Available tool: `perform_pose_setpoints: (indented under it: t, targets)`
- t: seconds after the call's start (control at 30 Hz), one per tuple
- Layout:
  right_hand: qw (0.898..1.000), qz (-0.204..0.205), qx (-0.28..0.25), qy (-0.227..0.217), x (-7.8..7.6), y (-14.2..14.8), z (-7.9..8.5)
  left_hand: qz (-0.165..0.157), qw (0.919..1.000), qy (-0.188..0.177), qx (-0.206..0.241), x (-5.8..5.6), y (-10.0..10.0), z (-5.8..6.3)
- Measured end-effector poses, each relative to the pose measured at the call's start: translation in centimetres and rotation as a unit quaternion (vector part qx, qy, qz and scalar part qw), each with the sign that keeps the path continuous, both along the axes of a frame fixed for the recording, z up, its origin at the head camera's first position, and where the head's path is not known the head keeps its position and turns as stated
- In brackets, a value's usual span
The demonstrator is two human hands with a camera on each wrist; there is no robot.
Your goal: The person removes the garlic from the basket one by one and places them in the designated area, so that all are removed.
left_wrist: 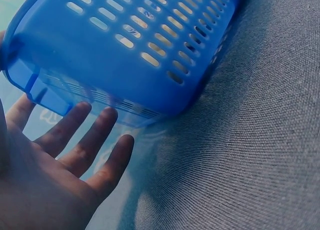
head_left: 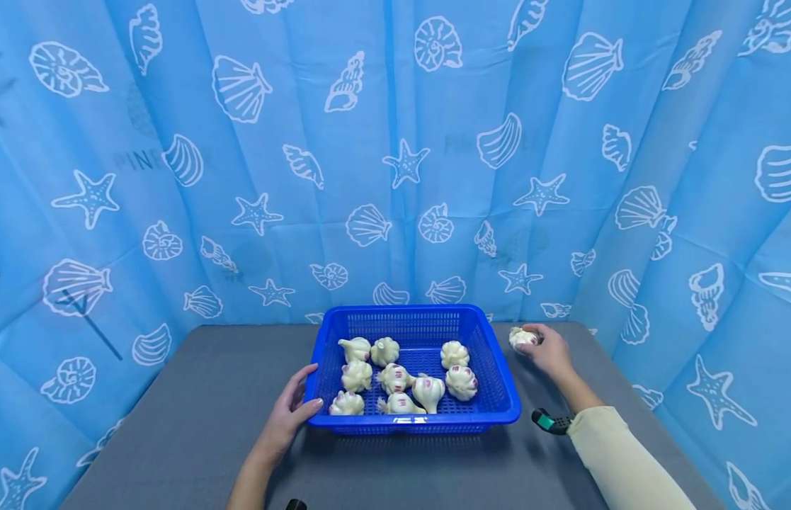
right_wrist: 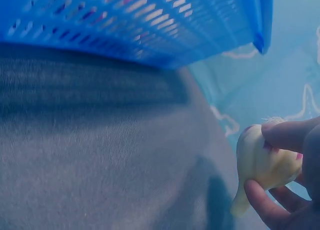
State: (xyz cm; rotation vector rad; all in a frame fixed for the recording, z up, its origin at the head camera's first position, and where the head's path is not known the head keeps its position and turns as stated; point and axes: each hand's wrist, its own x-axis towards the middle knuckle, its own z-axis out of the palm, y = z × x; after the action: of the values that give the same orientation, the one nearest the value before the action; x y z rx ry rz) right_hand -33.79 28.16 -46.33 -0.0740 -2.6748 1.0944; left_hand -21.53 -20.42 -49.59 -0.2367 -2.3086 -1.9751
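Note:
A blue plastic basket (head_left: 413,419) with slotted walls stands on the grey table, several garlic bulbs (head_left: 428,391) lying loose inside. My left hand (head_left: 287,418) holds the basket's left rim, thumb over the edge. In the left wrist view, the other fingers of the left hand (left_wrist: 65,165) spread below the rim beside the basket's end wall (left_wrist: 90,60). To the right of the basket, my right hand (head_left: 551,350) pinches one garlic bulb (head_left: 521,338). The right wrist view shows that bulb (right_wrist: 265,157) between thumb and fingers, its stem pointing down.
The grey cloth-covered table (head_left: 204,411) reaches back to a blue curtain (head_left: 395,177) printed with white shells and starfish. More curtain hangs along the right side. A black and green wrist device (head_left: 551,422) sits by the right sleeve (head_left: 618,453).

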Motion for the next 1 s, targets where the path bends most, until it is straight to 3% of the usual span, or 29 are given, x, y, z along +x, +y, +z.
perform_pose_setpoints:
  t: [0.27, 0.57, 1.0]
  targets:
    - [0.999, 0.007, 0.036, -0.010, -0.8, 0.3, -1.2, 0.001, 1.0000, 0.000, 0.000, 0.0, -0.1, -0.1]
    - [0.999, 0.011, 0.039, -0.015, -1.9, 0.2, -1.7, 0.000, 1.0000, 0.007, -0.001, -0.1, -0.1, -0.2]
    - [0.999, 0.026, -0.016, -0.017, -2.8, 0.3, -2.8, 0.008, 1.0000, -0.002, -0.006, 0.0, 0.1, 0.0]
